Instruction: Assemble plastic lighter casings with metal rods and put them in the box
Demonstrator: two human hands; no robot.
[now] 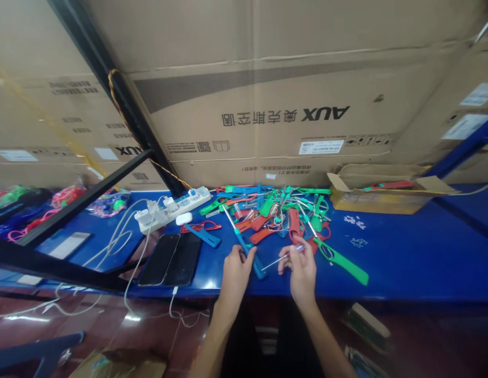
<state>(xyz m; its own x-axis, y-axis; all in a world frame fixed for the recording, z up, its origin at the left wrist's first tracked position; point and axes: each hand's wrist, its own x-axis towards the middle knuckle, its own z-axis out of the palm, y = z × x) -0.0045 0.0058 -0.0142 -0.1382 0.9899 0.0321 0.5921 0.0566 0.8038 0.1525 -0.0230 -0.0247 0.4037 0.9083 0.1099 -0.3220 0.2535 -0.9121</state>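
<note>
My left hand [236, 270] is closed round the handle of a blue long-necked lighter [247, 245], which lies at a slant with its metal tube pointing away from me. In my right hand [302, 273] is a screwdriver [282, 258] with a clear purplish handle. Its thin shaft reaches left, and the tip meets the lower end of the blue handle. A green lighter [344, 261] lies to the right of my right hand. Beyond both hands is a heap of red, green and blue lighter parts [267, 212]. A loose blue handle piece [204, 235] rests to the left.
An open cardboard box [385, 202] stands at the back right, near small white pieces [354, 222] and scattered screws [359, 242]. On the left are a power strip [175, 210] with cables, a dark phone or tablet [161, 260] and a black rack post [125, 105]. Large cartons [247, 89] rise behind.
</note>
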